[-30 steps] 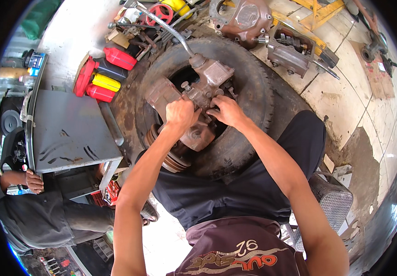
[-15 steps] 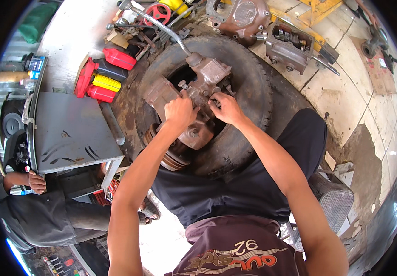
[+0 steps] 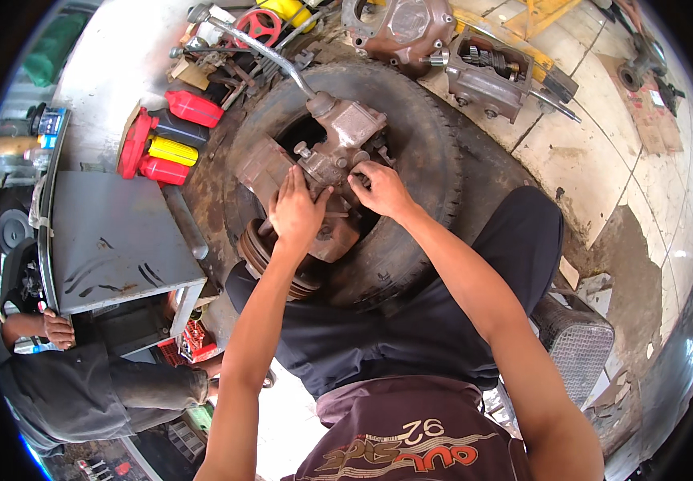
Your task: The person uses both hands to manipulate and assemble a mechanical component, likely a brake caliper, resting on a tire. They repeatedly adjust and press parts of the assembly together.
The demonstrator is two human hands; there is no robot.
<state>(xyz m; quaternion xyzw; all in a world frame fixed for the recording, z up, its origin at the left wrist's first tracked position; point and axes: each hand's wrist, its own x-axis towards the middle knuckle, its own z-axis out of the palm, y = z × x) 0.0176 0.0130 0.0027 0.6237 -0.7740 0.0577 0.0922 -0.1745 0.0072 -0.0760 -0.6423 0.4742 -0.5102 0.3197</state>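
A brownish cast-metal gearbox assembly (image 3: 353, 127) with a long bent lever (image 3: 265, 52) lies on a large black tyre (image 3: 431, 132). My left hand (image 3: 298, 210) rests on the housing, fingers stretched out and lying flat against the metal. On the right side of the same assembly, my right hand (image 3: 382, 191) has its fingertips pinched together at a small part beside the housing. That part is hidden by the fingers. A ribbed round pulley (image 3: 262, 252) sits at the assembly's lower left, close to my left forearm.
Red, yellow and black bottles (image 3: 174, 148) stand at the left beside a grey metal table (image 3: 122, 232). Another person's hand (image 3: 59, 329) is at that table's near corner. An open gearbox housing (image 3: 491, 84) and a large casing (image 3: 403, 32) lie at the back right.
My left hand's fingers have straightened and lie flatter on the housing. My right hand stays at the same part. The whole view has shifted slightly.
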